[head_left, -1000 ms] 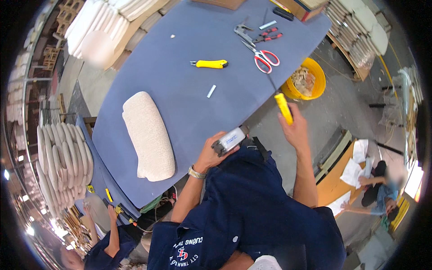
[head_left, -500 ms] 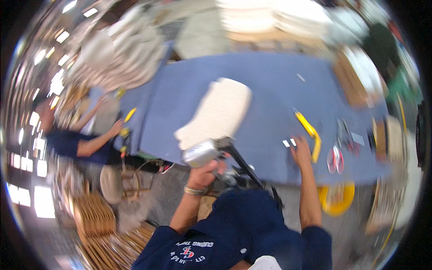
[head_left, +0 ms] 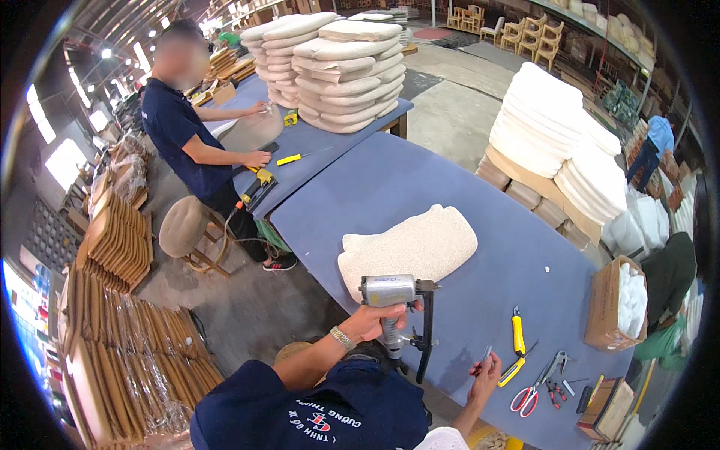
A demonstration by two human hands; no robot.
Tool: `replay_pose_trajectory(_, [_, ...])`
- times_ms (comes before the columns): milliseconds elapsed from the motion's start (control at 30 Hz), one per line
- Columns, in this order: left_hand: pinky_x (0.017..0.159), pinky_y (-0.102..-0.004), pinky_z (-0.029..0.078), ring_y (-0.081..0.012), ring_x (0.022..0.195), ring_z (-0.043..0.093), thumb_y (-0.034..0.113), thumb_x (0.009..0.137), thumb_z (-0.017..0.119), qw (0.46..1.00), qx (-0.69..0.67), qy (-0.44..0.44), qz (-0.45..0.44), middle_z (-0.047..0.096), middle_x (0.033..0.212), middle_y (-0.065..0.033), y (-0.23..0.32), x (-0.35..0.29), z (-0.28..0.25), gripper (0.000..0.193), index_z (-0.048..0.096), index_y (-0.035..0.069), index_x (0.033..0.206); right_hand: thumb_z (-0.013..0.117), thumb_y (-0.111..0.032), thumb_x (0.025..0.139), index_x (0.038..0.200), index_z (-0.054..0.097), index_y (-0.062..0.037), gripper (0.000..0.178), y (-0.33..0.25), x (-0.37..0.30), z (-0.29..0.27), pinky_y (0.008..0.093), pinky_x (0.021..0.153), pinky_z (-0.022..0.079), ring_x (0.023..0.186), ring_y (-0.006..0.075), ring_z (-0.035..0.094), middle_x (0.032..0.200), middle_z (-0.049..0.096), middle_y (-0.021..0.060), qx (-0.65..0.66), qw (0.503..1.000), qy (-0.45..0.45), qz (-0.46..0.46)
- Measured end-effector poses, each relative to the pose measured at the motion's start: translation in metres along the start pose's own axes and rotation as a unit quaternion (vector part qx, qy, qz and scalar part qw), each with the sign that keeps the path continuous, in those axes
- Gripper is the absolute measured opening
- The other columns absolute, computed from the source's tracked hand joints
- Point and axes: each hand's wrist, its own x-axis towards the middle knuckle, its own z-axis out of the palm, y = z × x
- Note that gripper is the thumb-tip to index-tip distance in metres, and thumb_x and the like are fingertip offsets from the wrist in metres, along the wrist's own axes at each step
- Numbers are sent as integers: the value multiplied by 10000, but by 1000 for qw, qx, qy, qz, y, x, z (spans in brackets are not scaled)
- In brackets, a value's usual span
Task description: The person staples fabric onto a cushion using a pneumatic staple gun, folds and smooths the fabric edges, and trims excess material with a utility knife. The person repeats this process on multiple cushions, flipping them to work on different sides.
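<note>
My left hand point(head_left: 369, 322) grips the handle of a pneumatic staple gun point(head_left: 388, 291), a silver tool with a black magazine, held above the table edge. Just beyond it lies a cream fabric-covered cushion point(head_left: 420, 244), flat on the blue table point(head_left: 360, 184). My right hand point(head_left: 486, 371) is raised at the table's near side, its fingers pinching a small thin grey piece that looks like a strip of staples point(head_left: 487, 351). Close to that hand are a yellow utility knife point(head_left: 517, 337), red-handled scissors point(head_left: 525, 399) and pliers point(head_left: 555, 367).
A co-worker point(head_left: 184, 135) stands at the adjoining table on the left, beside another staple gun point(head_left: 259, 189) and a yellow screwdriver point(head_left: 292, 159). Stacked cushions point(head_left: 349, 75) rise behind. A cardboard box point(head_left: 606, 307) of white material stands at right; a stool point(head_left: 187, 225) is at left.
The view has swung, bringing more of the left table into sight. My right hand has lifted from the tabletop, where two small bright pieces lay, and now holds a thin strip.
</note>
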Motion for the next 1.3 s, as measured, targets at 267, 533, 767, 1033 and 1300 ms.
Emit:
replay_pose_trajectory(267, [729,-356,521,-170,736,614,137,979,712,992,-48,-106,-45,671,1251,-224,-17,25,22,530,515,69,1467,588,-218,1084,1073,590,-50,169,-36,-52,-6,231,510,452,624,90,564,780,590,35,86,990,26,-110])
replay_pose_trajectory(533, [712,-341,475,-167,685,578,184,952,708,971,-124,-165,-124,688,993,-151,-19,38,47,500,562,-25,1382,668,-179,1016,998,589,-41,161,-188,-79,30,222,542,435,634,84,534,776,554,14,-118,968,-7,-222])
replay_pose_trajectory(767, [682,-381,476,-124,571,561,489,887,758,977,-134,-164,-31,720,1144,-123,-26,15,14,710,570,47,1411,738,-123,941,946,660,-52,105,-261,-73,139,354,611,487,663,264,641,801,644,121,-310,845,-261,-350])
replay_pose_trajectory(1033, [675,-395,450,-150,599,592,399,919,744,949,-261,-177,-12,723,1036,-149,-27,10,1,584,620,-14,1312,749,-173,956,960,649,-61,150,-256,-59,165,352,582,482,615,247,618,768,639,96,-358,781,-321,-398])
replay_pose_trajectory(1300, [655,-359,438,-153,589,583,411,910,768,944,-309,-114,-21,726,1018,-116,-45,-2,-17,532,653,13,1242,782,-219,921,1269,603,-93,411,-257,-71,187,357,677,543,715,262,691,841,698,94,-433,754,-395,-297])
